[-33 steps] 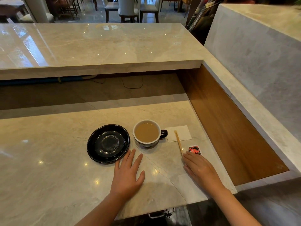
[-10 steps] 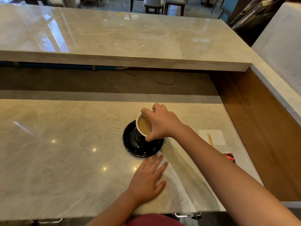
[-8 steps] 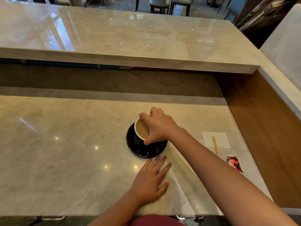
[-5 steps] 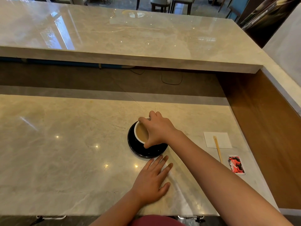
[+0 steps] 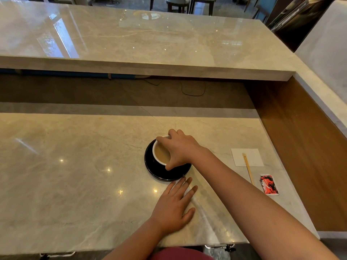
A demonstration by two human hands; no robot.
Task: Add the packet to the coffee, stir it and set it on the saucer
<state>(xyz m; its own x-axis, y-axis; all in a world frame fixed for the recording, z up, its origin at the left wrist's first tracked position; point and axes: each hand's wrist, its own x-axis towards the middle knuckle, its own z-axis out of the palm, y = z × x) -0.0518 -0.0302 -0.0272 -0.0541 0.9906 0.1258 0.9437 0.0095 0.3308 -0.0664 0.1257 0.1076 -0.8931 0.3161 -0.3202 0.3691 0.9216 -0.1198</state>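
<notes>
A white-lined cup of milky coffee (image 5: 160, 153) sits on the black saucer (image 5: 161, 173) in the middle of the marble counter. My right hand (image 5: 180, 149) grips the cup from above, fingers over its right rim. Flat on the counter, my left hand (image 5: 173, 206) rests with fingers spread, just in front of the saucer. To the right lie a wooden stir stick (image 5: 247, 167), partly on a white napkin (image 5: 247, 157), and a red, black and white packet (image 5: 268, 184). The cup's handle is hidden by my right hand.
A raised marble bar top (image 5: 142, 40) runs across the back, with a dark recess and cables below it. A wooden panel (image 5: 304, 147) walls the right side. The counter's front edge is near my body. Chairs stand beyond the bar.
My right hand carried the cup from beside the napkin over to the saucer and lowered it onto it. The left hand stayed flat on the counter. The camera view shifted.
</notes>
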